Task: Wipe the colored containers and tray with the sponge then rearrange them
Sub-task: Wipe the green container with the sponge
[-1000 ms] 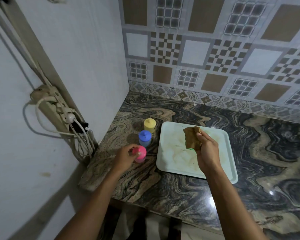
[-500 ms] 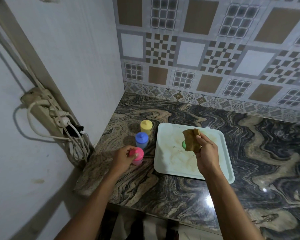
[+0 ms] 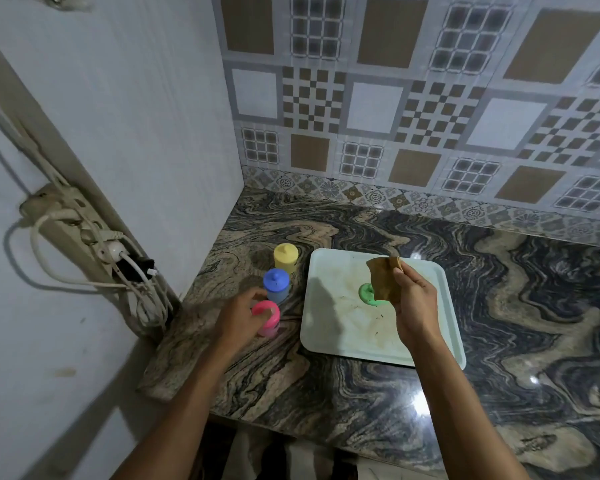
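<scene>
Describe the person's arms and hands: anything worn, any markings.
The left arm and right arm are bare along all that shows, with no sleeves in view. The left hand and right hand wear no gloves. No watch, bracelet or ring shows on the wrists or visible fingers, and no markings can be made out.

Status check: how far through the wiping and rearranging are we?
Done, apparently: yellow container, blue container and pink container stand in a row on the counter beside the tray; whether wiped, cannot tell. In hand: left hand grips the pink container, right hand holds the sponge above the tray. Left: the tray shows brown smears and the green container sits on it.
</scene>
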